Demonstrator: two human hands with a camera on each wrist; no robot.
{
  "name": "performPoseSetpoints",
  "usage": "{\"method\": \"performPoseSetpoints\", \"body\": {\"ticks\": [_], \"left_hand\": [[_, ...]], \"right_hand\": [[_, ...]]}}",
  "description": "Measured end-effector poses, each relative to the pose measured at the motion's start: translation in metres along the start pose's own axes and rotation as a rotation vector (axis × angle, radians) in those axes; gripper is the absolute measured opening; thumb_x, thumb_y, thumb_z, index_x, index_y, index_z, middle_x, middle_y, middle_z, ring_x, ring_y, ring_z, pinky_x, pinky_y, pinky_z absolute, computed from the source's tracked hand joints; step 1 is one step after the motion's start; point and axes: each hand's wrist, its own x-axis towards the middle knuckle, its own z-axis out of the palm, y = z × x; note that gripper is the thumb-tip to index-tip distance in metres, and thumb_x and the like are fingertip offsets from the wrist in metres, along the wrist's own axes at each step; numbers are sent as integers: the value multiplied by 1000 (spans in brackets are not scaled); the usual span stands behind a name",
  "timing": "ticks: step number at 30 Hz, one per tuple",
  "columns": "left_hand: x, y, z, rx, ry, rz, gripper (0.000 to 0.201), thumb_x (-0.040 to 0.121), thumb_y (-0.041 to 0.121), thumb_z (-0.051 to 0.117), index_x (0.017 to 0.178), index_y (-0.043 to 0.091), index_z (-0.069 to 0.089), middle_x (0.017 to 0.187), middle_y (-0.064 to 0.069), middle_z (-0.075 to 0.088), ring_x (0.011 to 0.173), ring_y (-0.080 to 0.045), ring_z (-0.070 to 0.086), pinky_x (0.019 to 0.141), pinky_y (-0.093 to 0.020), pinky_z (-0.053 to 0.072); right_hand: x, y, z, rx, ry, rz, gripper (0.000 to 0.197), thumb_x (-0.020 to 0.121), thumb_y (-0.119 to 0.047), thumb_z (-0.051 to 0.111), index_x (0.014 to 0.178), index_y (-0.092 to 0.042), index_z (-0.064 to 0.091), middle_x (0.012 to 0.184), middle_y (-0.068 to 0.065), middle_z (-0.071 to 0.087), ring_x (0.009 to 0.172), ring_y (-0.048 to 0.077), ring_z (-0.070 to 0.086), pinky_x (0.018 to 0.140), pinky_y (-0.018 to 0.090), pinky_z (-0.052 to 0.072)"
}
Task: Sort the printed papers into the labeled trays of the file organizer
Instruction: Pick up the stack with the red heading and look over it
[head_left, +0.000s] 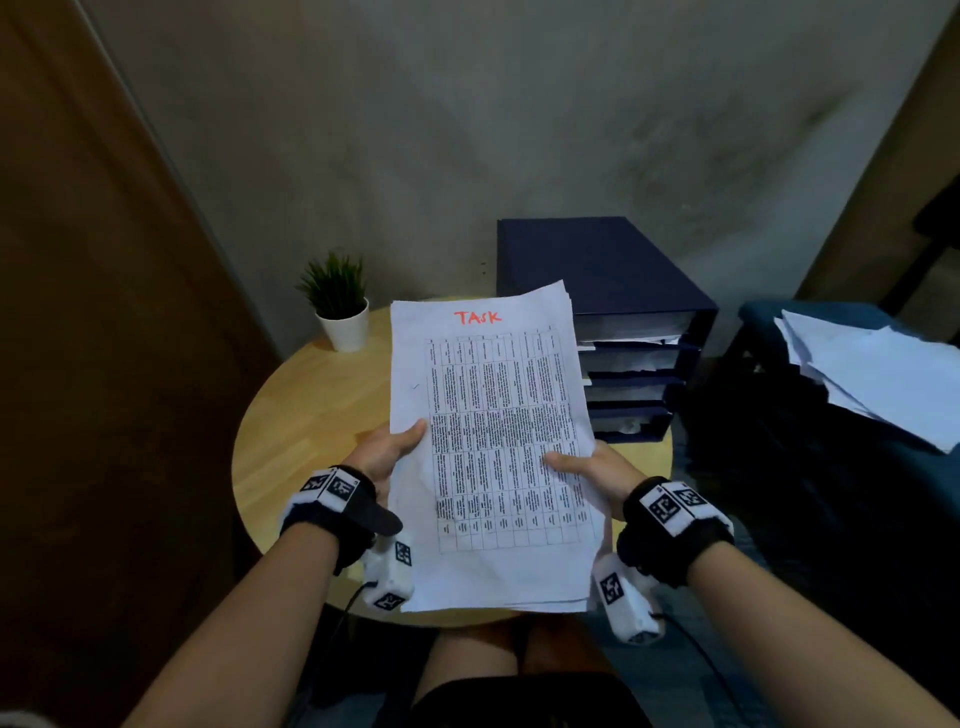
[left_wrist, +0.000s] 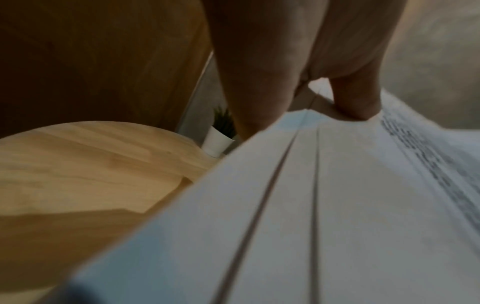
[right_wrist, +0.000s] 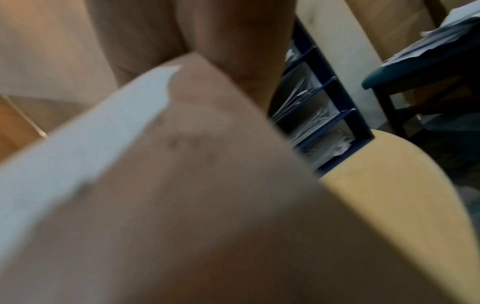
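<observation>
I hold a stack of printed papers above the round table, one hand on each side. The top sheet carries a printed table and the red handwritten word TASK. My left hand grips the stack's left edge, thumb on top. My right hand grips the right edge the same way. In the left wrist view the paper stack runs under my thumb. The right wrist view shows the stack's underside and its white edge. The dark blue file organizer stands behind the stack at the right, its trays holding papers.
A round wooden table sits in front of me. A small potted plant stands at its back left. To the right, a pile of loose white sheets lies on a dark teal seat. A brown door is at the left.
</observation>
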Motion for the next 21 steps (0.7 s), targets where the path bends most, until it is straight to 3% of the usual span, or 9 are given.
{"method": "performPoseSetpoints", "body": {"ticks": [2, 6, 9, 12, 15, 18, 19, 20, 21], "left_hand": [[1, -2, 13, 84, 8, -9, 51, 94, 22, 55, 139, 3, 42, 141, -11, 49, 133, -27, 44, 116, -46, 27], [-2, -1, 51, 206, -44, -19, 48, 95, 18, 54, 139, 2, 43, 139, -9, 50, 130, -27, 47, 110, -37, 33], [0, 0, 78, 253, -99, -39, 43, 96, 17, 50, 137, 3, 44, 135, -5, 51, 128, -29, 48, 111, -45, 33], [12, 0, 101, 287, -120, -44, 48, 94, 26, 53, 137, 6, 46, 139, -10, 52, 127, -32, 49, 110, -52, 35], [23, 0, 124, 286, -117, -53, 48, 95, 25, 52, 138, 6, 45, 140, -10, 51, 128, -31, 48, 111, -50, 35], [28, 6, 143, 337, -86, -63, 52, 98, 25, 47, 142, 1, 36, 148, -12, 40, 135, -31, 40, 114, -42, 30], [35, 5, 147, 364, -62, -82, 55, 99, 26, 46, 144, -1, 31, 149, -14, 37, 136, -32, 38, 111, -38, 32], [39, 5, 149, 381, -53, -102, 54, 100, 26, 44, 142, -5, 31, 140, -19, 44, 129, -34, 43, 100, -36, 37], [42, 5, 152, 393, -51, -118, 48, 100, 26, 42, 133, -8, 39, 117, -24, 52, 107, -35, 53, 83, -35, 39]], "right_hand": [[-8, 12, -12, 77, 56, 7, 74, 81, -28, 69, 142, -4, 36, 138, 13, 53, 126, 26, 52, 113, 48, 31], [-28, 32, -35, 151, 132, 28, 26, 94, -13, 51, 120, -16, 52, 117, 4, 65, 111, 20, 60, 104, 40, 41], [-38, 41, -55, 191, 180, 14, 23, 97, -7, 46, 118, -13, 51, 111, 5, 66, 100, 18, 64, 90, 36, 49], [-47, 38, -73, 198, 234, 27, 26, 97, -4, 43, 122, -6, 50, 105, 9, 66, 94, 21, 65, 71, 29, 56], [-51, 29, -93, 215, 276, 58, 22, 97, -4, 42, 116, -1, 53, 97, 13, 69, 86, 25, 67, 64, 33, 58], [-48, 16, -114, 221, 287, 80, 18, 98, -4, 41, 101, -1, 59, 76, 9, 75, 67, 21, 72, 60, 32, 60], [-46, 11, -120, 225, 288, 91, 19, 98, -4, 40, 98, -1, 59, 73, 9, 75, 64, 20, 72, 58, 31, 60], [-44, 6, -126, 223, 288, 103, 20, 98, -5, 40, 99, -1, 59, 73, 9, 75, 64, 21, 72, 59, 31, 60], [-42, 3, -131, 206, 288, 117, 20, 99, -6, 40, 100, -1, 59, 74, 10, 74, 67, 22, 71, 63, 33, 59]]}}
